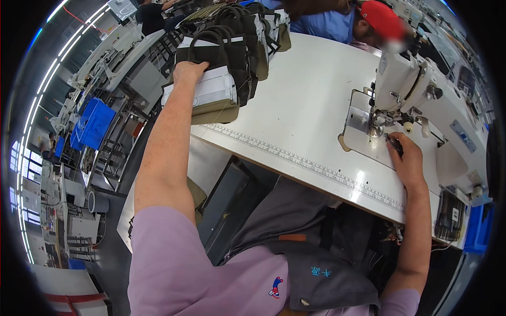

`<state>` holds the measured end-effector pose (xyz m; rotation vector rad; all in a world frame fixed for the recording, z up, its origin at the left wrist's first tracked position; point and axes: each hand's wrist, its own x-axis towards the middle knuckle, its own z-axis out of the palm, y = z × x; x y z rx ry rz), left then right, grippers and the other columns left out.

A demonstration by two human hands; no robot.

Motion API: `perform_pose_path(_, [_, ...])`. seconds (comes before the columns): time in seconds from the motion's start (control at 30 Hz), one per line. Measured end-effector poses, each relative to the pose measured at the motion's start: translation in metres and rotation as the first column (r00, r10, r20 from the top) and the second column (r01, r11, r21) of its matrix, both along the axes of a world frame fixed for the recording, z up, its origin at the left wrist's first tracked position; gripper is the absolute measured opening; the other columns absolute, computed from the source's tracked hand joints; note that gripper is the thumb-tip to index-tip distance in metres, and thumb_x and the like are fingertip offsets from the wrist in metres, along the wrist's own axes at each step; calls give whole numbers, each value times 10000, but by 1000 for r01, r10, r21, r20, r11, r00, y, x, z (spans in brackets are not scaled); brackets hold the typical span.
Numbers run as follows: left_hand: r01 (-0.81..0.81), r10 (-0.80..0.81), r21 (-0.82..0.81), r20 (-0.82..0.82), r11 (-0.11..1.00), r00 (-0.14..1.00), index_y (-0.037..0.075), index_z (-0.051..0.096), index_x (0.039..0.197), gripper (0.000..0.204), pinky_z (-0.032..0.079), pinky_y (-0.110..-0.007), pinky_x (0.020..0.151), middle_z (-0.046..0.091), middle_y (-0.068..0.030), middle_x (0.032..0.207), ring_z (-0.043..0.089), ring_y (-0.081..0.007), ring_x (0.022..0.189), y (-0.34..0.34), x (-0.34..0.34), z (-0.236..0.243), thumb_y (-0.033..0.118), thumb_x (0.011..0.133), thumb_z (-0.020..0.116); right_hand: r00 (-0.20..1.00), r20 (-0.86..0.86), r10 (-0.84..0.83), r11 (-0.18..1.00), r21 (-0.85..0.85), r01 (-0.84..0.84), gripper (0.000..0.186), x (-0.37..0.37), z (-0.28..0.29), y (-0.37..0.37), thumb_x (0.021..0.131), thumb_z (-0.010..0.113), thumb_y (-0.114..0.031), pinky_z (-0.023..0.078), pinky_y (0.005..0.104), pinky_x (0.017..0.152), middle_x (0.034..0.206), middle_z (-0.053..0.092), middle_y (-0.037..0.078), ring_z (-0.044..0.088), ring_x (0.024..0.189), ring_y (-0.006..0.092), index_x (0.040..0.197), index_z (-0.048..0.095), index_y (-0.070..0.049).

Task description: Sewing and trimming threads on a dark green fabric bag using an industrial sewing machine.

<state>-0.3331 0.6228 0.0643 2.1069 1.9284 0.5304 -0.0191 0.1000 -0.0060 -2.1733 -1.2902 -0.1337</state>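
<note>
My left hand (191, 71) reaches far out to the left and grips the top dark fabric bag (213, 55) of a pile; its thumb lies across the fabric by the looped handle. White sheets (213, 87) and olive cloth (216, 115) show at the bag's near side. My right hand (409, 160) rests on the table at the right, closed around a small dark tool (394, 144) that looks like thread snips. Its tip points toward the needle area of the white sewing machine (403, 89). No cloth lies under the presser foot.
The white tabletop (300, 89) has a printed ruler (305, 160) along its near edge. Beyond it, a person in a red cap (382, 23) bends close to the machine. Blue crates (95, 124) stand on the left, and a blue bin (478, 229) hangs at the right.
</note>
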Motion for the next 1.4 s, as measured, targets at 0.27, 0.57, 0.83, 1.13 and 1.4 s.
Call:
perform_pose_path(0.27, [-10, -215, 299, 709, 954, 672, 37, 736, 794, 323, 489, -359, 660, 657, -56, 740, 628, -198, 694, -16, -97, 50, 359, 795, 757, 998, 53, 29, 999, -20, -28, 263, 3, -3, -9, 892, 702, -118, 526, 432, 787, 959, 705, 160, 679, 881, 359, 1145, 650, -73])
perform_pose_path(0.57, [114, -653, 720, 538, 685, 533, 45, 711, 1065, 144, 488, -256, 847, 690, -26, 954, 635, -99, 870, -154, -215, 191, 140, 957, 714, 995, 81, 60, 998, 7, -61, 262, 3, -1, -5, 897, 706, -120, 532, 433, 786, 967, 704, 158, 679, 873, 359, 1147, 648, -69])
perform_pose_path(0.83, [335, -629, 532, 681, 777, 375, -10, 680, 1111, 218, 514, -242, 784, 666, -36, 959, 649, -109, 860, -302, -125, 177, 116, 934, 695, 995, 91, 44, 999, -6, -44, 248, -1, -1, -5, 891, 715, -121, 539, 429, 781, 974, 712, 156, 687, 866, 355, 1126, 658, -70])
perform_pose_path(1.13, [938, -995, 332, 25, 95, 92, 10, 618, 935, 162, 392, -277, 675, 498, -53, 867, 500, -143, 781, -308, 21, 112, 153, 926, 694, 998, 69, 0, 999, -45, 3, 185, -12, 4, -15, 882, 709, -159, 548, 434, 761, 885, 734, 145, 706, 819, 352, 1058, 698, -104])
perform_pose_path(1.4, [904, -939, 329, 297, 271, 173, -4, 658, 1076, 223, 439, -262, 939, 653, -44, 1064, 595, -118, 1027, -264, 10, 148, 208, 1018, 616, 997, 67, -25, 996, -80, 30, 232, -10, -1, -18, 871, 717, -149, 545, 429, 756, 903, 738, 140, 706, 822, 344, 1101, 692, -125])
